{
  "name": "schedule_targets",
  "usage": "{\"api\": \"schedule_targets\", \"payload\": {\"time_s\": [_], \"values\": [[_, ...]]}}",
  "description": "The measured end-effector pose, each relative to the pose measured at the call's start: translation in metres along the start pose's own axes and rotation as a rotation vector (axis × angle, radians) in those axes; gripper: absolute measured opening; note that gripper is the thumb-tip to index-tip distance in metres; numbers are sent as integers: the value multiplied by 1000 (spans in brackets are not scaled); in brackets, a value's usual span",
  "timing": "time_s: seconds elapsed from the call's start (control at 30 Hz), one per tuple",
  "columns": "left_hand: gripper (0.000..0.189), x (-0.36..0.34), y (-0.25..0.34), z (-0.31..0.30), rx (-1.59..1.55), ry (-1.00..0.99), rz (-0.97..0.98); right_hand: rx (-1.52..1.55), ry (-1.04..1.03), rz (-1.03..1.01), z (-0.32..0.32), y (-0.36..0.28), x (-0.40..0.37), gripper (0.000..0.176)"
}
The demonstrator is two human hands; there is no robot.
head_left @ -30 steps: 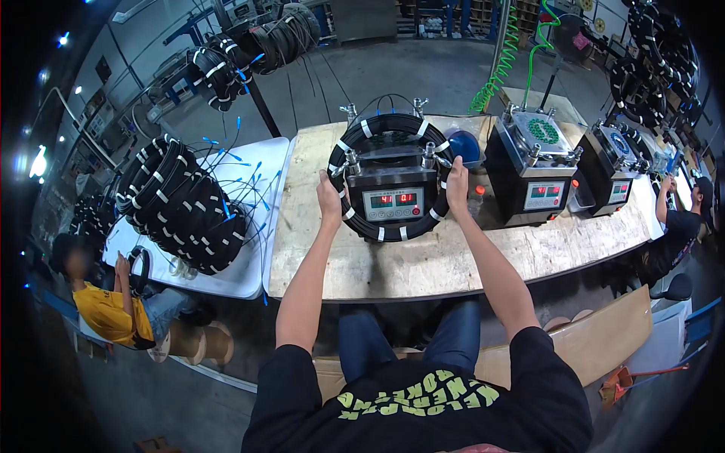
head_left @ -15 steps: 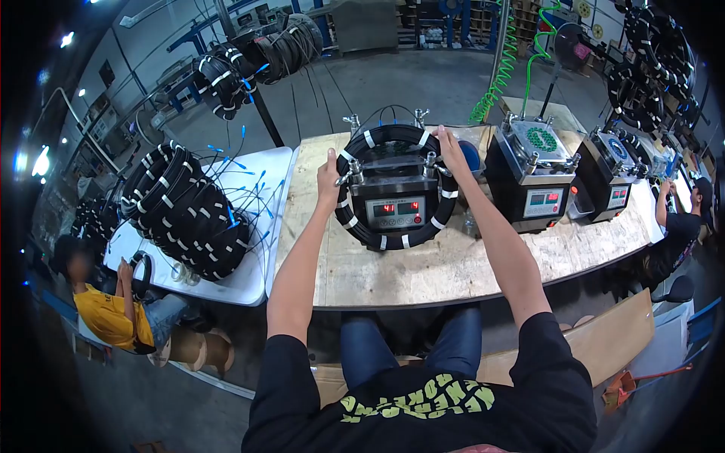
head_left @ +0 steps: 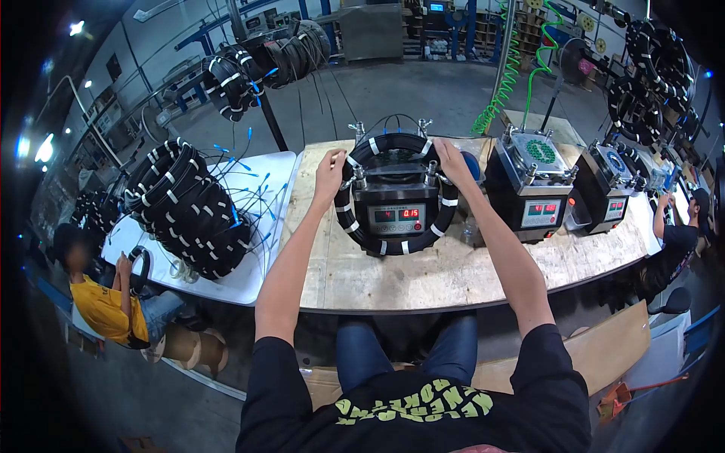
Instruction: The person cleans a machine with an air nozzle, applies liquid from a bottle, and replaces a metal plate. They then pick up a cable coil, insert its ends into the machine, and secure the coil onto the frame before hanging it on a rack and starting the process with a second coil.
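Observation:
A black cable coil (head_left: 394, 247) bound with white bands hangs around the front of a metal machine (head_left: 393, 198) with a red-lit display. The left side of the coil is in my left hand (head_left: 330, 174), its fingers closed on the upper part. My right hand (head_left: 451, 160) grips the coil at its upper right. Metal posts with clamp knobs (head_left: 360, 178) rise from the machine, near the coil's top.
On the white table (head_left: 281, 177) at the left stands a stack of banded black coils (head_left: 189, 211). Two similar machines (head_left: 529, 189) are at the right. A person in yellow (head_left: 113, 302) sits left; another person (head_left: 680, 226) works far right.
The coil's top has tilted back and lowered a little toward the machine top, and both hands have moved with it. The display digits have changed.

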State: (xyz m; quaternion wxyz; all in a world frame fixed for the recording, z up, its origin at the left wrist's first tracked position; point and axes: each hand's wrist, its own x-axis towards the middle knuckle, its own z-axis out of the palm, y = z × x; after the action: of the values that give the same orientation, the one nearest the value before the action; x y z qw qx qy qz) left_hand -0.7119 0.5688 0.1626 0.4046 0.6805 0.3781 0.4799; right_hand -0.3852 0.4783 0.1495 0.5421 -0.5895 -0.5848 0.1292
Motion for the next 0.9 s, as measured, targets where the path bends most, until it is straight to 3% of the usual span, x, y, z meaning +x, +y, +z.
{"api": "schedule_targets", "payload": {"time_s": [0.07,0.1,0.2,0.43,0.57,0.77,0.9], "values": [[39,-1,22,5,13,-74,40,-66,-25,-17,1,-33,-9,52],[47,5,23,9,58,-109,72,-271,8,-83,3,-42,-12,58],[54,10,25,23,337,-27,480,-359,30,-121,12,-44,-18,61],[51,13,36,40,334,-25,275,-447,141,-97,22,-53,-32,55],[56,0,46,40,421,12,322,-430,139,-88,22,-57,-35,60],[58,-12,46,44,767,71,552,-757,136,-238,30,-88,-32,68],[53,-15,55,50,879,69,492,-814,47,-65,48,-122,-29,55]]}}
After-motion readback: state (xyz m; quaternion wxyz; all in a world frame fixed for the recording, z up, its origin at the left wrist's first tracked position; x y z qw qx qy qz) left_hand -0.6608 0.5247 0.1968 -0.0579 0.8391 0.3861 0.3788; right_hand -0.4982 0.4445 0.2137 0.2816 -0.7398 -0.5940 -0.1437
